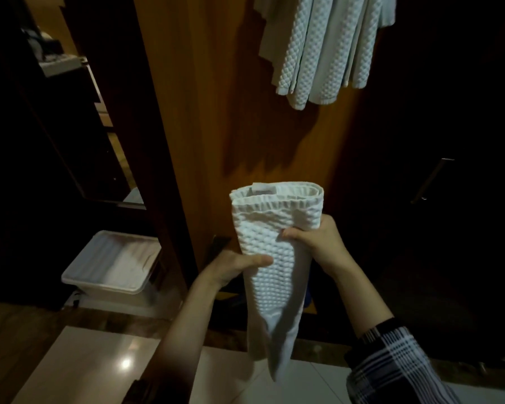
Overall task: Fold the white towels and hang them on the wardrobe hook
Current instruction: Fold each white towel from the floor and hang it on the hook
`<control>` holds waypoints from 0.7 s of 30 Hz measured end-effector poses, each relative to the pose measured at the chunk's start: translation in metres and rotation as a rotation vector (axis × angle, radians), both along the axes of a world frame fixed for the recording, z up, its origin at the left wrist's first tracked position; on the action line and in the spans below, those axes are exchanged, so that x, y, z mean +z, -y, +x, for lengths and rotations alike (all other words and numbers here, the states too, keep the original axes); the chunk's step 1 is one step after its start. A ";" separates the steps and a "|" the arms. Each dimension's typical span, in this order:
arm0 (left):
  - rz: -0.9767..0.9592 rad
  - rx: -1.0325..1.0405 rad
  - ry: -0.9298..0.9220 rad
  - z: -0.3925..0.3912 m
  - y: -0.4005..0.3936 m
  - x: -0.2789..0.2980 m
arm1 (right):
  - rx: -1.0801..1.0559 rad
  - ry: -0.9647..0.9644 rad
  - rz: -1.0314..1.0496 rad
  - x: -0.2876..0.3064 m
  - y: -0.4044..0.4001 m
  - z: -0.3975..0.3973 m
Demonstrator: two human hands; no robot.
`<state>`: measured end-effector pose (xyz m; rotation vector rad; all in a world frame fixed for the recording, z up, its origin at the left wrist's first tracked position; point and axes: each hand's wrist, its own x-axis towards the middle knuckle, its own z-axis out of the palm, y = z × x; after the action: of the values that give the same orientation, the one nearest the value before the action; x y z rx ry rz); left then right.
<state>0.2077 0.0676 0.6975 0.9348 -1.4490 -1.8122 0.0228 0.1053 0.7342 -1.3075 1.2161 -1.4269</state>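
Both hands are on one folded white towel (270,258), held upright in front of the wooden wardrobe panel (204,112). Left hand (239,266) wraps the towel's left edge, thumb across the front; right hand (312,237) pinches the right edge a bit higher, thumb on the waffle weave, fingers behind. So each grip is closed on the towel. The top end shows stacked layers w/ a small tag; the bottom tapers to a loose tail hanging toward the floor.

Progress, judged from what's visible: other white towels (324,48) already hang at top right, well above the hands, draped in long folds against the panel. The hook itself is out of frame, so can't confirm what they hang from. The towel in hand looks folded lengthwise, maybe mid-fold, not hung yet. Left to do: tidy the fold, lift it, get it over the hook. A pale bin (111,263) at lower left, on the floor beside the wardrobe, holds something whitish; can't tell if that's more towels or a liner, so the remaining count is unknown.

Room: dim, warm light. Glossy pale floor tiles (99,365) w/ a lamp reflection, darker wood strip nearer the wardrobe. Dark door or panel at right w/ a metal handle (432,179). At left, what looks like a mirror or opening w/ clutter behind, too dark to read. Plaid sleeve (391,360) on the right arm.
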 end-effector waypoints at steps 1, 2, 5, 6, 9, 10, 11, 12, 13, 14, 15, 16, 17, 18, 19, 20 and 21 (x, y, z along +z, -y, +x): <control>0.032 -0.023 0.014 -0.002 0.000 -0.002 | -0.001 -0.012 -0.012 0.009 0.004 -0.001; 0.040 -0.041 0.018 -0.003 0.001 -0.002 | 0.001 -0.003 -0.032 0.018 0.007 -0.003; -0.006 -0.123 0.027 -0.010 0.005 0.004 | 0.055 0.067 -0.080 0.040 0.018 -0.011; -0.017 -0.139 0.028 -0.014 0.004 0.007 | 0.063 0.066 -0.084 0.047 0.021 -0.012; 0.005 -0.062 -0.046 -0.032 0.001 0.018 | 0.022 0.004 -0.094 0.057 0.035 -0.013; 0.006 -0.038 -0.101 -0.039 0.001 0.019 | -0.021 0.001 -0.096 0.059 0.040 -0.012; 0.006 -0.016 -0.145 -0.045 0.001 0.022 | -0.073 -0.015 -0.098 0.058 0.045 -0.012; 0.002 0.010 -0.180 -0.052 0.001 0.025 | -0.113 -0.049 -0.104 0.058 0.049 -0.014; 0.003 0.044 -0.209 -0.057 0.001 0.028 | -0.138 -0.114 -0.108 0.059 0.053 -0.015; 0.013 0.077 -0.242 -0.062 0.000 0.030 | -0.165 -0.205 -0.097 0.059 0.056 -0.017; 0.023 0.106 -0.260 -0.066 0.001 0.030 | -0.202 -0.316 -0.062 0.056 0.059 -0.020; 0.033 0.133 -0.256 -0.069 0.002 0.032 | -0.247 -0.423 -0.005 0.051 0.060 -0.023; 0.047 0.161 -0.234 -0.072 0.003 0.034 | -0.288 -0.509 0.057 0.043 0.059 -0.026; 0.061 0.189 -0.202 -0.075 0.006 0.036 | -0.308 -0.566 0.101 0.034 0.056 -0.027; 0.078 0.215 -0.160 -0.077 0.008 0.039 | -0.292 -0.597 0.127 0.024 0.050 -0.026; 0.099 0.241 -0.103 -0.078 0.012 0.041 | -0.230 -0.618 0.144 0.012 0.042 -0.026; 0.122 0.261 -0.036 -0.080 0.016 0.043 | -0.139 -0.652 0.151 0.000 0.034 -0.025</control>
<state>0.1279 0.0516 0.7408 1.0914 -1.1450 -1.7274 -0.0019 0.0715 0.7345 -1.6677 1.8274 -0.9903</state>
